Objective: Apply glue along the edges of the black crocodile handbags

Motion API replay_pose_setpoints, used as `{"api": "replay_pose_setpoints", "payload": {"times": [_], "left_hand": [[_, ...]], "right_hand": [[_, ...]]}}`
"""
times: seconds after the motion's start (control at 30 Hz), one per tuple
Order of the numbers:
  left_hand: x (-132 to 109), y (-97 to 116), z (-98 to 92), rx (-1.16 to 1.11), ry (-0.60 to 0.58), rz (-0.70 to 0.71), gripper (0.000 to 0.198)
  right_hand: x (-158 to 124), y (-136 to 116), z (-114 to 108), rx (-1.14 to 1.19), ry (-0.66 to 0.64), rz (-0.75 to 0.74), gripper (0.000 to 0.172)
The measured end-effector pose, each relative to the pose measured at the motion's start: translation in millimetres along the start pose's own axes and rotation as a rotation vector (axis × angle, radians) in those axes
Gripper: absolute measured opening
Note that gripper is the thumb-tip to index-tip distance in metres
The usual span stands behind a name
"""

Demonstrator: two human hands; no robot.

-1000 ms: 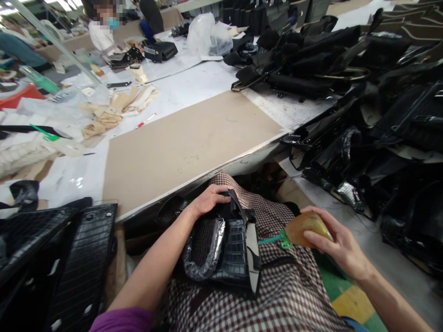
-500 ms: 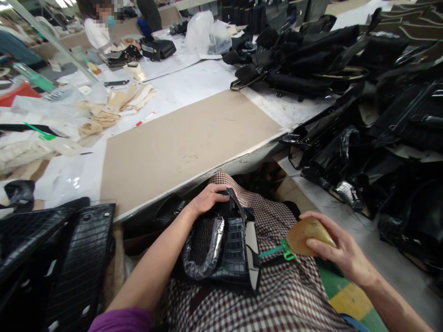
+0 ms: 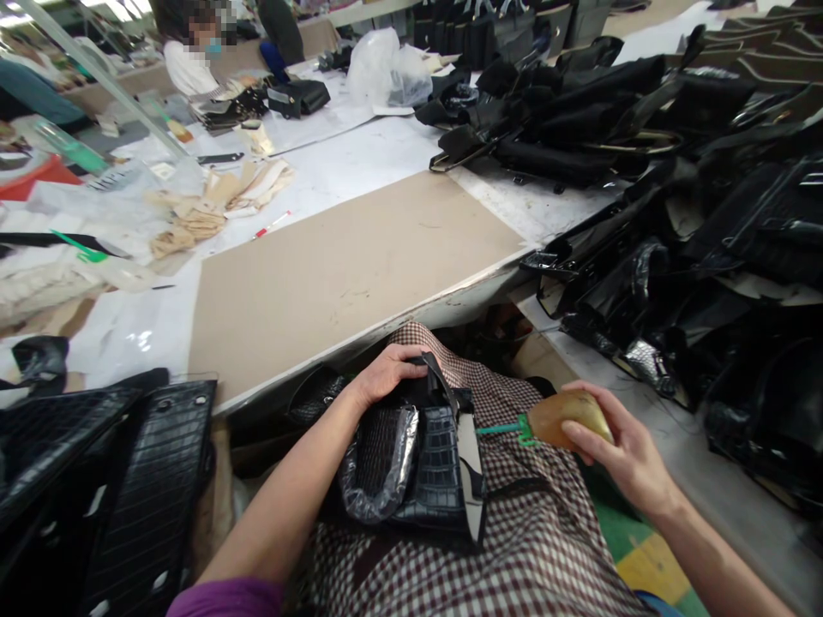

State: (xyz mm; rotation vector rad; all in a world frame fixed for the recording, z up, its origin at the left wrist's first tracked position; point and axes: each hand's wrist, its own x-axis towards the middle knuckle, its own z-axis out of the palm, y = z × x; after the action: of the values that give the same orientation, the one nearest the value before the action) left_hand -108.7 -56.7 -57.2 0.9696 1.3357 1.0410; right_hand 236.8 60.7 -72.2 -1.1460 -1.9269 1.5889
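Observation:
A black crocodile-patterned handbag [image 3: 439,463] lies across my lap on a checked apron [image 3: 514,548]. Clear plastic film wraps its looped handle [image 3: 376,514]. My left hand [image 3: 392,373] grips the bag's far upper edge, thumb and fingers closed on the black material. In my right hand [image 3: 610,437] is an amber glue bottle [image 3: 569,418] with a green nozzle, held on its side. The nozzle's thin tip points left and reaches the pale side edge [image 3: 469,454] of the bag; whether it touches, I cannot tell.
A beige board [image 3: 347,266] covers the table's near edge. Black bag pieces are heaped at the right [image 3: 579,128], and crocodile-patterned panels [image 3: 154,480] lie at the lower left. Beige scraps [image 3: 199,214] and a red-and-white pen [image 3: 272,224] lie on the table. A co-worker [image 3: 193,64] sits across.
My right hand has moved the glue bottle slightly up and left, so its nozzle tip is higher along the bag's pale edge. My left hand keeps its hold.

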Motion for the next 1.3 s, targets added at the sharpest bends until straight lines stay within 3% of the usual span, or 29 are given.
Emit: {"api": "replay_pose_setpoints", "payload": {"times": [0.33, 0.67, 0.97, 1.2, 1.3], "left_hand": [[-0.2, -3.1, -1.5, 0.009, 0.007, 0.003, 0.02], [0.1, -2.7, -1.3, 0.015, 0.001, 0.003, 0.019], [0.2, -4.0, -0.1, 0.01, 0.014, -0.002, 0.021], [-1.0, -4.5, -0.5, 0.017, 0.019, 0.0, 0.02], [-0.6, -5.3, -0.6, 0.013, 0.014, 0.008, 0.02]], "right_hand": [[13.2, 3.5, 6.0, 0.005, 0.032, -0.073, 0.057], [9.4, -9.1, -9.4, -0.041, -0.142, -0.04, 0.053], [17.2, -3.6, 4.4, 0.032, -0.032, -0.061, 0.058], [8.8, -2.5, -7.3, -0.008, -0.188, -0.03, 0.055], [5.7, 0.0, -7.8, -0.005, -0.18, -0.038, 0.054]]}}
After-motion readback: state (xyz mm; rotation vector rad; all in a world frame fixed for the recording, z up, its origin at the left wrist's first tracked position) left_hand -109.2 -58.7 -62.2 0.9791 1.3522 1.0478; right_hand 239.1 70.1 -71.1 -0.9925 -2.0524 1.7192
